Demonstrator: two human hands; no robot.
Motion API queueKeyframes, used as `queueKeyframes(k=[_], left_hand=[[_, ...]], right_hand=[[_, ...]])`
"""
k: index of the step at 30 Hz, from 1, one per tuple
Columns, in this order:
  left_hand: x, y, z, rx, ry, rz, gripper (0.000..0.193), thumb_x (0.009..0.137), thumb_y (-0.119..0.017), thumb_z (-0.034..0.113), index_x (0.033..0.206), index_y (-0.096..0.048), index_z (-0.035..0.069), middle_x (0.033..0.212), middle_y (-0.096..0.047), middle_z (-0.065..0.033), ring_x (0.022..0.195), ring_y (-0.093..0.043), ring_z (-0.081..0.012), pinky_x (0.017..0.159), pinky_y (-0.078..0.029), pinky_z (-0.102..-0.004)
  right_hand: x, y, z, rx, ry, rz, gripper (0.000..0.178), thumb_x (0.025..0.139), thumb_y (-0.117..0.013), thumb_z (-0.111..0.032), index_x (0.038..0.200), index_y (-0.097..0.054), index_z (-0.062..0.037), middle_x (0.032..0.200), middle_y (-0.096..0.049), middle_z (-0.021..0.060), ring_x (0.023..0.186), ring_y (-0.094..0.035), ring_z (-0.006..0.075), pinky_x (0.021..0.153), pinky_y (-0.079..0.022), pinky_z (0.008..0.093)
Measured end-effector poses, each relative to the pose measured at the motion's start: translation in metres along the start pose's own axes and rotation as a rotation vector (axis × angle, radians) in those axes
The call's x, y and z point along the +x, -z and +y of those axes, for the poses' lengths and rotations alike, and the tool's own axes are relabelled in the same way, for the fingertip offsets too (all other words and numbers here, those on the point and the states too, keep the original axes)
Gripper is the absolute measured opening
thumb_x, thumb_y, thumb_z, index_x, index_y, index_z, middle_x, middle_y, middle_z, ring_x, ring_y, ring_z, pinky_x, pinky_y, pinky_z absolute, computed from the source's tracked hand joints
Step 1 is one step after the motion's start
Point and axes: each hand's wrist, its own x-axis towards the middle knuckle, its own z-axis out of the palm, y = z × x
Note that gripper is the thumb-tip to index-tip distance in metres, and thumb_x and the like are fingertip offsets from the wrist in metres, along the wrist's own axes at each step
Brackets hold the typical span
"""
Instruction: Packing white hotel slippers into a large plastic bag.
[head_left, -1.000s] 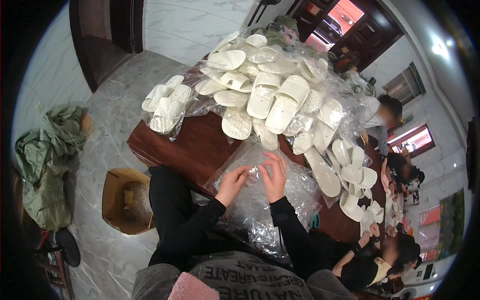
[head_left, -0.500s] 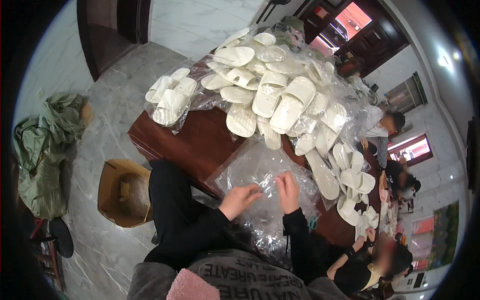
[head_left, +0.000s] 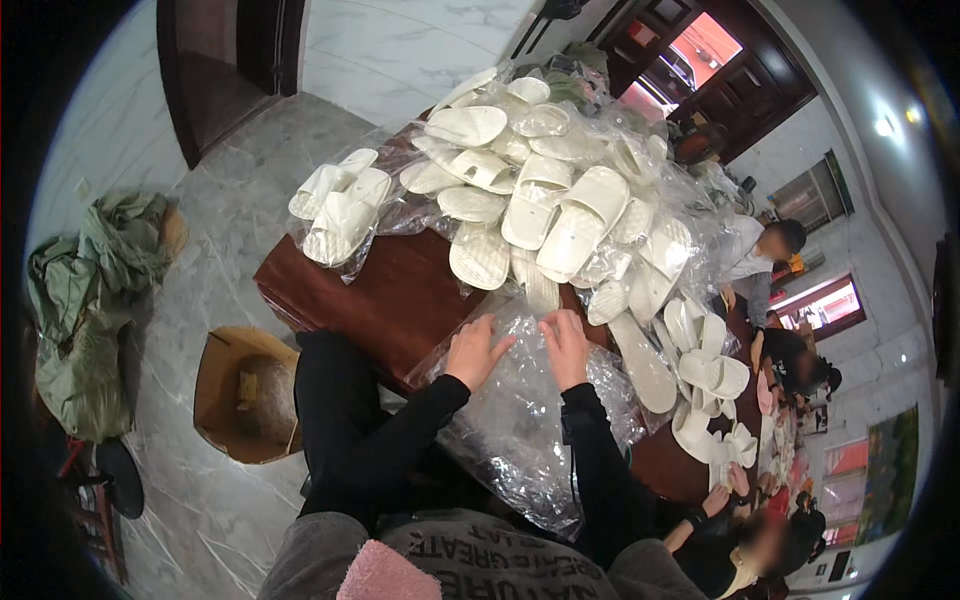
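My left hand (head_left: 478, 354) lies on a heap of clear plastic bags (head_left: 500, 420) at the table's near edge, fingers stretched forward and thumb apart. My right hand (head_left: 567, 350) rests on the far part of the same plastic, its fingers extended and apart from the thumb. Just beyond the fingertips is a large pile of white slippers (head_left: 583, 225), many in clear wrap. One slipper's sole (head_left: 642, 365) lies to the right of my right hand. A wrapped pair of slippers (head_left: 345, 210) sits apart at the table's left end.
The brown table (head_left: 370, 300) runs off to the right, where a co-worker's hands (head_left: 725, 492) handle white slippers; other people sit farther along. An open cardboard box (head_left: 222, 400) stands on the floor at left, with green sacks (head_left: 85, 320) beyond it.
Both hands have moved forward from above the middle of the plastic to its far part, near the slippers. Their fingers have gone from pinched to stretched out.
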Motion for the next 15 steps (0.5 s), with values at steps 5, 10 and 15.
queueKeyframes(k=[5, 10, 15], left_hand=[[0.010, -0.006, 0.004, -0.204, 0.060, -0.093, 0.021, 0.084, -0.067, 0.013, 0.102, -0.060, 0.004, 0.105, -0.063, -0.0156, 0.099, -0.058, -0.0352, 0.085, -0.045, -0.0461], [0.023, -0.015, 0.004, 0.047, -0.370, 0.363, 0.013, 0.082, -0.066, 0.008, 0.091, -0.059, 0.003, 0.104, -0.061, -0.0130, 0.099, -0.058, -0.0342, 0.082, -0.047, -0.0442], [0.025, -0.016, 0.003, -0.192, -0.128, 0.004, 0.015, 0.083, -0.068, 0.014, 0.091, -0.058, 0.004, 0.107, -0.058, -0.0123, 0.103, -0.056, -0.0344, 0.086, -0.044, -0.0453]], right_hand=[[0.003, -0.002, 0.001, 0.066, -0.018, -0.012, 0.018, 0.087, -0.064, -0.012, 0.101, -0.057, -0.0012, 0.095, -0.061, 0.0134, 0.095, -0.056, 0.0331, 0.083, -0.044, 0.0409], [0.010, -0.004, -0.001, 0.076, -0.101, 0.071, 0.022, 0.087, -0.064, -0.012, 0.105, -0.059, -0.0013, 0.102, -0.060, 0.0137, 0.101, -0.053, 0.0323, 0.086, -0.043, 0.0399], [0.009, -0.010, 0.012, -0.239, 0.033, 0.104, 0.024, 0.089, -0.062, -0.014, 0.107, -0.058, -0.0003, 0.103, -0.060, 0.0138, 0.102, -0.053, 0.0315, 0.087, -0.041, 0.0416]])
